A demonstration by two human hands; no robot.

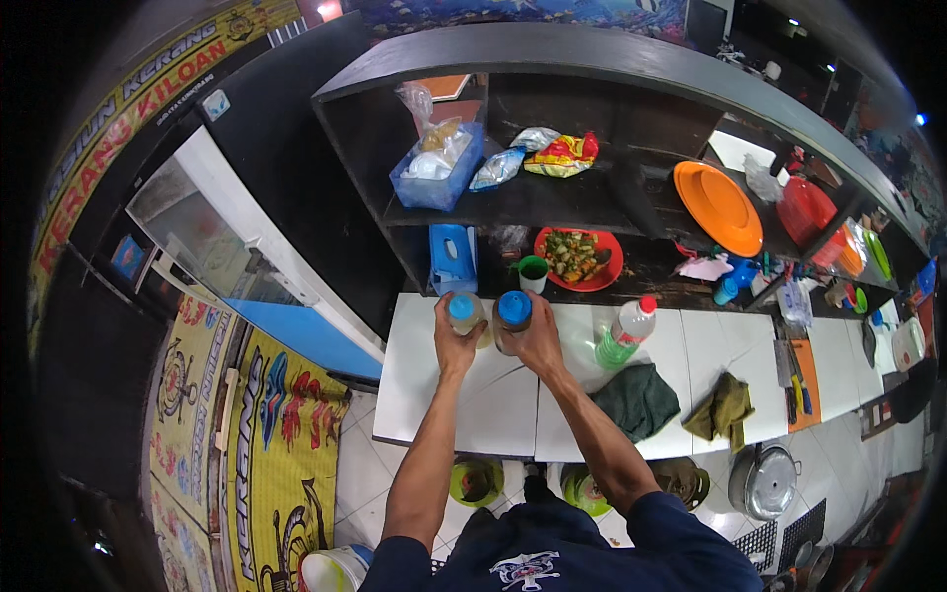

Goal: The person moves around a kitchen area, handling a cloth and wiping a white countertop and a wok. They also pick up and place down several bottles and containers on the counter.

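My left hand (456, 346) is wrapped around a clear jar with a light blue lid (462, 305). Beside it, my right hand (538, 339) grips a second jar with a darker blue lid (513, 306); its contents look brownish. Both jars are upright, close together at the back of the white tiled counter (473, 414). Just behind them are a green and white cup (533, 274) and a red plate of chopped vegetables (579, 259). To the right stands a plastic bottle with a red cap and green liquid (626, 333).
A dark green cloth (638, 402) and an olive cloth (721, 408) lie on the counter, with knives on an orange cutting board (803, 385) farther right. The black shelf (518, 211) holds a blue basket (436, 174) and orange plates (716, 207). A glass-doored cabinet (244, 229) stands left.
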